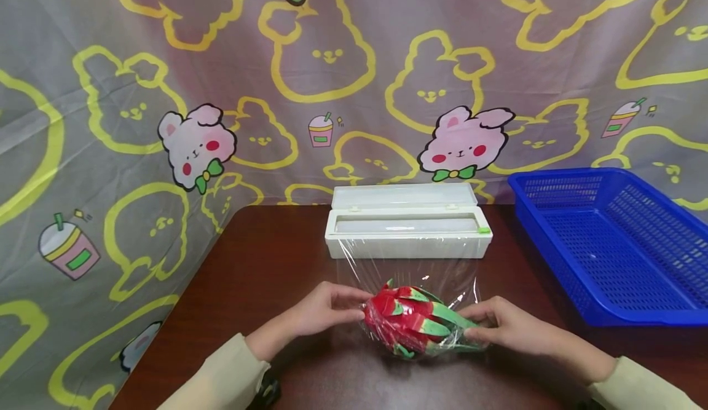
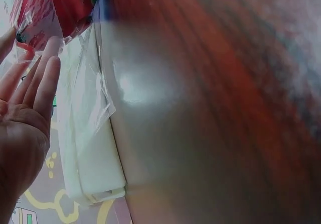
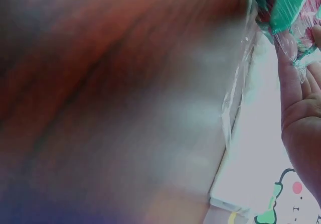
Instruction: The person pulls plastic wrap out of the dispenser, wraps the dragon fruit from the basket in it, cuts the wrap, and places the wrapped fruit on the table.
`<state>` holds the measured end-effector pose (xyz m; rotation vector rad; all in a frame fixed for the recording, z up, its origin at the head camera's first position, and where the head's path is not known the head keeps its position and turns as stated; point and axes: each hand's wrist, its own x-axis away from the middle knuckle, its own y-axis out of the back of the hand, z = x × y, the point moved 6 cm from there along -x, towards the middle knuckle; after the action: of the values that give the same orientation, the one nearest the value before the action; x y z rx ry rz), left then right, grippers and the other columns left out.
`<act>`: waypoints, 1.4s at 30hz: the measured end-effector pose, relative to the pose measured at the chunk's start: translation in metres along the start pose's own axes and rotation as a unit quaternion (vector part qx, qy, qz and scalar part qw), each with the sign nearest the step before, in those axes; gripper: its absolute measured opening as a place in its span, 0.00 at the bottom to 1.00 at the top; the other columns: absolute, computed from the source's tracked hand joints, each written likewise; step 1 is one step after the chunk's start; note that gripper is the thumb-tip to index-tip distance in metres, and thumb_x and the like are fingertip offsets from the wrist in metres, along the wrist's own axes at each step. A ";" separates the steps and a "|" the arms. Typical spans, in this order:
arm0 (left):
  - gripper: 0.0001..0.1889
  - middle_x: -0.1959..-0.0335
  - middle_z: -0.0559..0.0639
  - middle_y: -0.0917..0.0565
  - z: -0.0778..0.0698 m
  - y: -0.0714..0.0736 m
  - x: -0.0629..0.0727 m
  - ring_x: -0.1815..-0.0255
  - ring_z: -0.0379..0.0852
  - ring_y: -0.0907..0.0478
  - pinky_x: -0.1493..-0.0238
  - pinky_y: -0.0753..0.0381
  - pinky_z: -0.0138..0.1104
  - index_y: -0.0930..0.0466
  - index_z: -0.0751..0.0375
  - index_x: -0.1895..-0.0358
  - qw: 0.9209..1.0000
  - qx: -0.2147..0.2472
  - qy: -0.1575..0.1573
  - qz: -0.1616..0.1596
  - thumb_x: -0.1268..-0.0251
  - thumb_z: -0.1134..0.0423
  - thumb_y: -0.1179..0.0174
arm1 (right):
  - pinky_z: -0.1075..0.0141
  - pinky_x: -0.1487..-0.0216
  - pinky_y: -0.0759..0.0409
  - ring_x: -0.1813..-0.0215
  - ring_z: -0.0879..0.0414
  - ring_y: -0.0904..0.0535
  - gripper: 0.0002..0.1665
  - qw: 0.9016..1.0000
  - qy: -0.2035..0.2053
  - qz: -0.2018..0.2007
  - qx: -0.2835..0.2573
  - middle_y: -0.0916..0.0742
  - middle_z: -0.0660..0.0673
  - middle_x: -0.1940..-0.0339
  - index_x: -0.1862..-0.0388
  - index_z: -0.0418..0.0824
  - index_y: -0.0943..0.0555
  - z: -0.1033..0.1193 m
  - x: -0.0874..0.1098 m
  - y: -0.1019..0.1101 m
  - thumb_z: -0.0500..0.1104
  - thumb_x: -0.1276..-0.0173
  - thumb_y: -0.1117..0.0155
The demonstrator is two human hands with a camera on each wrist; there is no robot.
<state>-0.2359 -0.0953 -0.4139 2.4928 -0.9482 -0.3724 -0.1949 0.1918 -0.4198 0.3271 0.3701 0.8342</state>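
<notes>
A red dragon fruit [image 1: 406, 318] with green-tipped scales is covered in clear plastic wrap [image 1: 412, 272]. The wrap runs back from it to a white dispenser box [image 1: 409, 247] whose lid stands raised. At the fruit's rounded red end, my left hand [image 1: 323, 308] holds it between thumb and fingers, which look fairly straight in the left wrist view. My right hand [image 1: 514, 327] pinches the green leafy end through the film. In the right wrist view, gathered film [image 3: 301, 71] hangs beside the right fingers.
A blue plastic basket [image 1: 586, 299] stands on the right side of the dark wooden table [image 1: 265, 256]. Behind the table hangs a cartoon-printed curtain [image 1: 381, 90]. A roll of film [image 1: 406, 225] lies inside the white box.
</notes>
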 end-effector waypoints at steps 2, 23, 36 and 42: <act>0.17 0.51 0.44 0.15 0.000 0.002 -0.001 0.49 0.38 0.20 0.48 0.22 0.33 0.17 0.56 0.45 1.000 -0.014 -0.001 -0.002 0.37 0.60 0.34 | 0.65 0.76 0.20 0.71 0.68 0.23 0.15 1.000 0.002 0.002 0.009 0.13 0.49 0.66 0.46 0.32 0.20 0.001 -0.001 0.001 0.31 0.30 0.42; 0.40 0.29 0.51 0.33 -0.027 -0.011 -0.006 0.28 0.43 0.40 0.33 0.36 0.42 0.31 0.52 0.31 0.990 -0.080 -0.112 0.039 0.50 0.58 0.24 | 0.70 0.77 0.23 0.73 0.70 0.25 0.16 0.999 -0.003 0.013 0.039 0.13 0.48 0.67 0.44 0.34 0.19 0.003 -0.004 0.005 0.33 0.29 0.41; 0.36 0.35 0.46 0.26 -0.024 -0.014 -0.010 0.34 0.43 0.31 0.36 0.32 0.38 0.29 0.53 0.33 0.985 -0.116 -0.123 0.019 0.47 0.61 0.26 | 0.70 0.64 0.20 0.63 0.66 0.22 0.17 0.998 -0.023 -0.001 0.061 0.13 0.52 0.58 0.43 0.33 0.20 0.001 -0.005 0.006 0.36 0.29 0.40; 0.37 0.36 0.45 0.25 -0.017 -0.012 -0.009 0.37 0.41 0.29 0.40 0.28 0.36 0.30 0.48 0.32 0.992 -0.094 -0.079 0.021 0.47 0.61 0.26 | 0.71 0.58 0.23 0.59 0.65 0.22 0.19 0.993 -0.019 -0.026 0.114 0.14 0.53 0.55 0.41 0.36 0.20 0.002 -0.005 0.009 0.39 0.29 0.39</act>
<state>-0.2291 -0.0762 -0.4045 2.2965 -0.9768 -0.6231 -0.2028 0.1935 -0.4135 0.5426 0.4376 0.7344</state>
